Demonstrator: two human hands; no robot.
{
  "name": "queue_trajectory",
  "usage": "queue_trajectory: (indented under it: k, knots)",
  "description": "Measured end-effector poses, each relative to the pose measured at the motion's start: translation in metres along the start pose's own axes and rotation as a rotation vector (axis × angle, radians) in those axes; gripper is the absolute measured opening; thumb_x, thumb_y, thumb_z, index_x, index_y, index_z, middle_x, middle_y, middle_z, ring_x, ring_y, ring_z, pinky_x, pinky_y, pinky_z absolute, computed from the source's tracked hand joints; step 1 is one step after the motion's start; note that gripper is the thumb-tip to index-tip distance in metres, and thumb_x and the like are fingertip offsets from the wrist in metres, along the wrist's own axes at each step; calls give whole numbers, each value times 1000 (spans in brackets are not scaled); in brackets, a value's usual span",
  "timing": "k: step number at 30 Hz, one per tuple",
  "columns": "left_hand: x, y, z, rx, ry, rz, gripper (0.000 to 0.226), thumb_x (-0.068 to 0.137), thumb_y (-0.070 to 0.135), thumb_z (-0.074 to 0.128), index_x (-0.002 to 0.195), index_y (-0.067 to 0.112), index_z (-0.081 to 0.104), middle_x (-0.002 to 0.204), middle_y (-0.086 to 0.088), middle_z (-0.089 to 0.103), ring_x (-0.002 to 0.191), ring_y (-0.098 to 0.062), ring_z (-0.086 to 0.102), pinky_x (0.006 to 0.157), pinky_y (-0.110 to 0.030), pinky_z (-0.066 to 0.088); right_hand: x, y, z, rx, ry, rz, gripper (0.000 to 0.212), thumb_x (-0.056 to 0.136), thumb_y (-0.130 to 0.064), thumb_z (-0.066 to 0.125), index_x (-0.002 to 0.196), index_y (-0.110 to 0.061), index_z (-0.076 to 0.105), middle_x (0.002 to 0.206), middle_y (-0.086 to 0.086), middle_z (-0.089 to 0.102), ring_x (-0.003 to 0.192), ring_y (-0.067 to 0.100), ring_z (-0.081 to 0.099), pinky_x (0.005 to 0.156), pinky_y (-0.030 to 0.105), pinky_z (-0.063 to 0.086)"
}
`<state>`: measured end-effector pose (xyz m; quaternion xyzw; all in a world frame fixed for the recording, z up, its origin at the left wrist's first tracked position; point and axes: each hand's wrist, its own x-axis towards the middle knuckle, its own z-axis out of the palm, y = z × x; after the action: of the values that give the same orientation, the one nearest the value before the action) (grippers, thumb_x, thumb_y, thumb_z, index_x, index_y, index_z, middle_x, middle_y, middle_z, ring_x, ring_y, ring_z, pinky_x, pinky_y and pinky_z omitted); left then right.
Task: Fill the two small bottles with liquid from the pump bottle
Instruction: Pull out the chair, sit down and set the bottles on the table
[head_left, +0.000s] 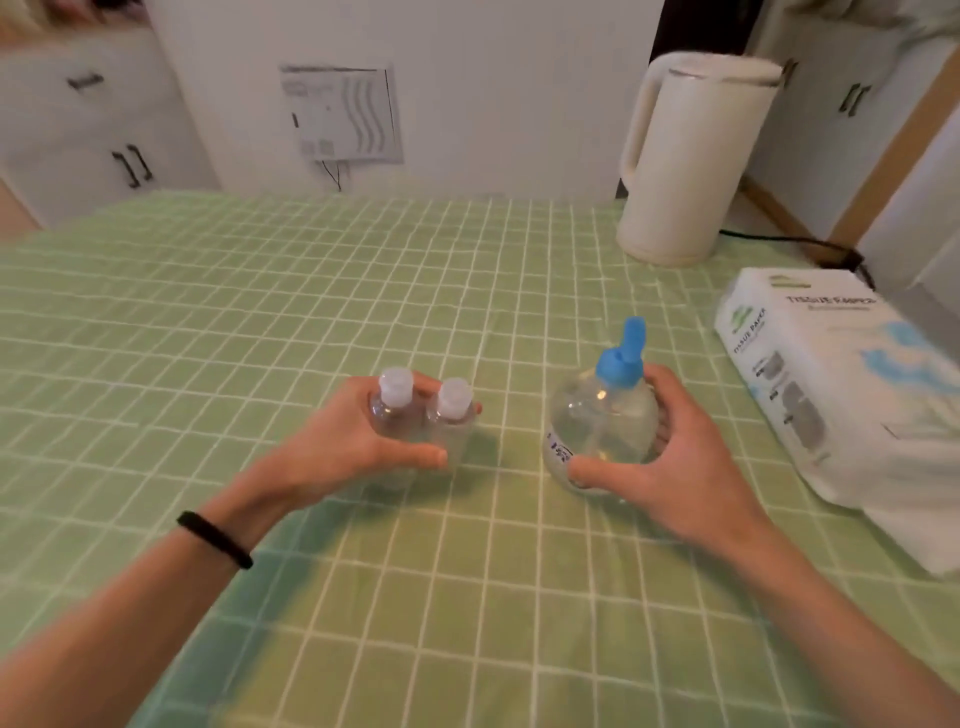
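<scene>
Bare left forearm (130, 613) and right forearm (831, 608) — a thin, plain black band (214, 539) snug round the left wrist.

Both arms are bare and stretched forward, angling in toward each other a little. The left hand (343, 436) is curled round the two small bottles (389, 415), which stand side by side between its thumb on the near side and its fingers on the far side; the fingertips show just past the right-hand cap. A black band (215, 538) circles the left wrist. The right hand (696, 467) wraps the pump bottle (602, 421), thumb laid low across the near face, fingers bent round the far flank. The two hands are apart, not touching.
</scene>
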<state>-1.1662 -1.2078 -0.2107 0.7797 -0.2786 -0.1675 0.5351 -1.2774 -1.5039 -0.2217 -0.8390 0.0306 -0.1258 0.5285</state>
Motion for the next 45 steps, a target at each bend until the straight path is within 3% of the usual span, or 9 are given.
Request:
queue_trajectory:
  k: [6,11,19,25,31,37,41,43,45]
  knots:
    - [-5,18,24,-75,67,-49,52,68,27,91,118,26,77,132,3,76,127,-19,70,112,-55,50,-7,22,4,116,20,-65,92,61,-36,98,140,-48,52,126,-19,73,112,6,74,99,40,60]
    - [-5,18,32,-105,80,-46,49,74,23,90,121,28,77,133,5,75,129,-15,68,111,-48,52,-6,28,5,126,16,-87,91,62,-49,98,134,-66,46,128,-27,70,112,0,72,93,31,59]
    - [11,5,27,-124,57,12,48,83,-10,81,126,6,70,127,4,78,123,-13,72,94,-22,59,-1,31,13,97,56,-56,82,71,-46,94,141,-55,51,132,-25,71,120,0,70,104,38,55]
    - [32,-8,27,-183,15,79,46,81,-11,82,123,6,72,126,0,78,122,-16,73,108,-36,55,2,31,19,-20,121,-9,80,74,-50,88,146,-46,55,130,-30,72,121,-5,68,107,32,53]
    - [36,-22,25,-280,8,119,49,80,-8,83,124,14,73,125,4,78,121,-15,73,108,-30,54,4,31,23,-157,168,21,72,81,-47,85,147,-45,57,130,-32,71,120,-9,67,108,31,53]
    - [34,-24,23,-304,-20,133,49,81,-5,84,122,20,75,126,7,78,121,-12,73,103,-21,55,6,34,21,-194,167,40,72,85,-21,88,150,-34,58,133,-22,72,121,-6,68,110,24,52]
    - [33,-21,24,-311,3,117,48,79,-8,85,120,15,75,123,7,79,119,-10,73,100,-17,54,-1,25,23,-238,329,94,48,82,-23,91,127,-21,74,113,-12,79,101,-4,74,99,31,61]
    - [32,-19,25,-304,1,111,48,78,-8,85,119,16,75,122,8,79,118,-9,74,98,-15,54,-10,15,23,-334,497,32,18,85,-34,85,98,-25,76,87,-18,76,78,-4,70,79,32,62]
    - [30,-18,25,-290,4,107,48,78,-7,86,117,19,76,121,8,80,117,-9,74,100,-17,54,-19,-3,27,-325,545,-135,17,93,-42,74,85,-27,72,79,-15,72,68,1,65,61,22,52]
